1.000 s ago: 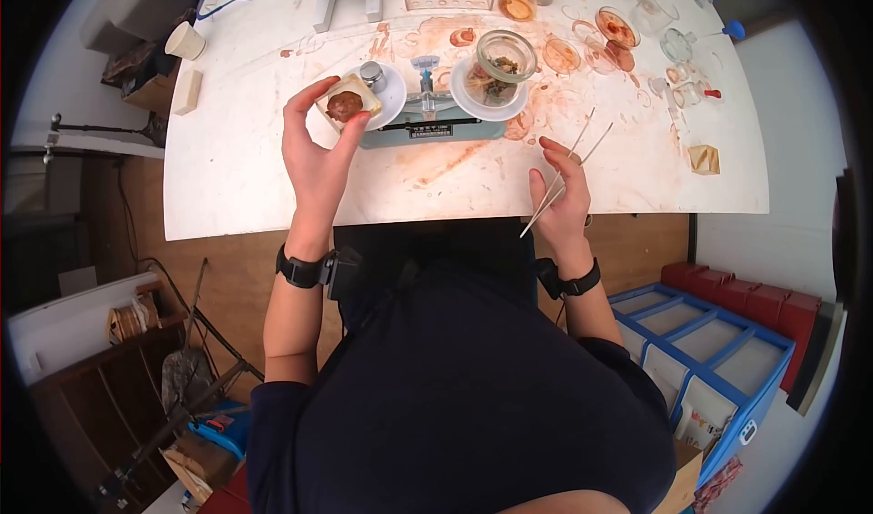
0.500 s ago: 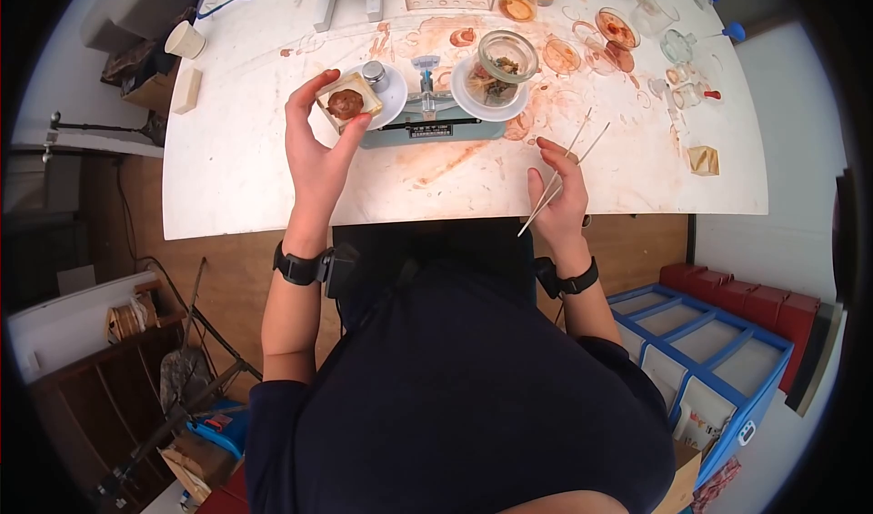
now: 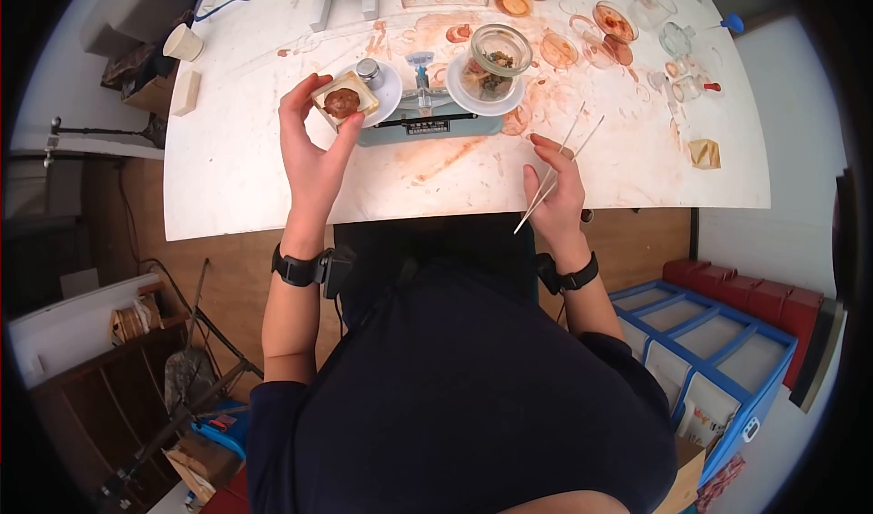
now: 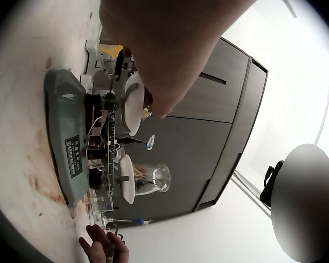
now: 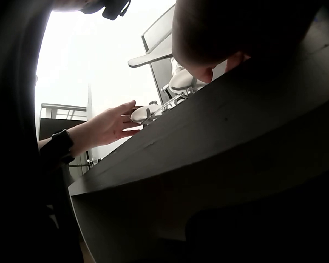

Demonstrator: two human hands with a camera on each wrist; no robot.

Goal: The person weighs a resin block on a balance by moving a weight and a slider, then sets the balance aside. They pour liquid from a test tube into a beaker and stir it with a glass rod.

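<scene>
Reaching forward, left hand (image 3: 312, 150) grips square container (image 3: 366, 95).

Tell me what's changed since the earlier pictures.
The right hand has shifted slightly left, toward the balance, with its thin pronged tool. Nothing was taken hold of or let go. The left hand stays around the square dish, and the glass jar remains on the right pan.
</scene>
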